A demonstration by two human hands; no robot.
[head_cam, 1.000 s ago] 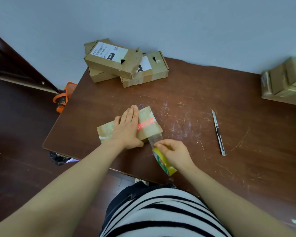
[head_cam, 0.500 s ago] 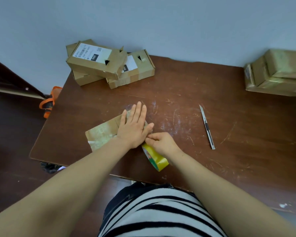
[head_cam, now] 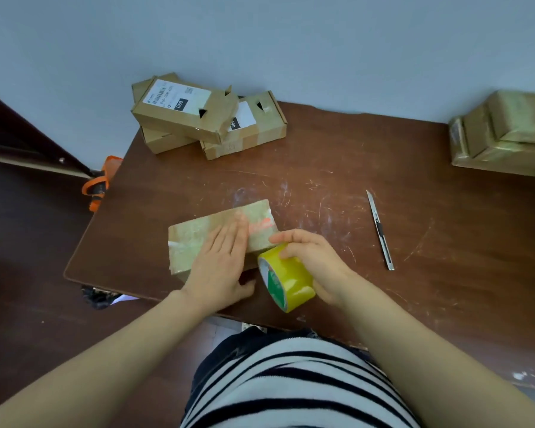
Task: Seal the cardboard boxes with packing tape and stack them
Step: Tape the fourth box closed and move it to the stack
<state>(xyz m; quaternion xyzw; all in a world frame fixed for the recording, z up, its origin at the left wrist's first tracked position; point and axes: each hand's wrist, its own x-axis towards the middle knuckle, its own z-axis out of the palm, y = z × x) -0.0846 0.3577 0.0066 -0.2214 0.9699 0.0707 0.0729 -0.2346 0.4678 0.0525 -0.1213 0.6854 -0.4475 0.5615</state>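
A flat cardboard box (head_cam: 198,234) wrapped in shiny tape lies near the front edge of the brown table (head_cam: 352,168). My left hand (head_cam: 221,267) presses flat on its top with straight fingers. My right hand (head_cam: 312,261) grips a yellow roll of packing tape (head_cam: 288,278) held just off the box's right end. A pile of three labelled cardboard boxes (head_cam: 198,115) sits at the table's back left. Taped boxes are stacked (head_cam: 507,131) at the back right.
A silver utility knife (head_cam: 380,230) lies on the table to the right of my hands. An orange bag (head_cam: 101,183) sits on the floor beside the table's left edge. The wall stands behind the table.
My left hand slid back toward me along the box top, uncovering its far end. My right hand lifted the tape roll and turned it so more of its yellow side shows.
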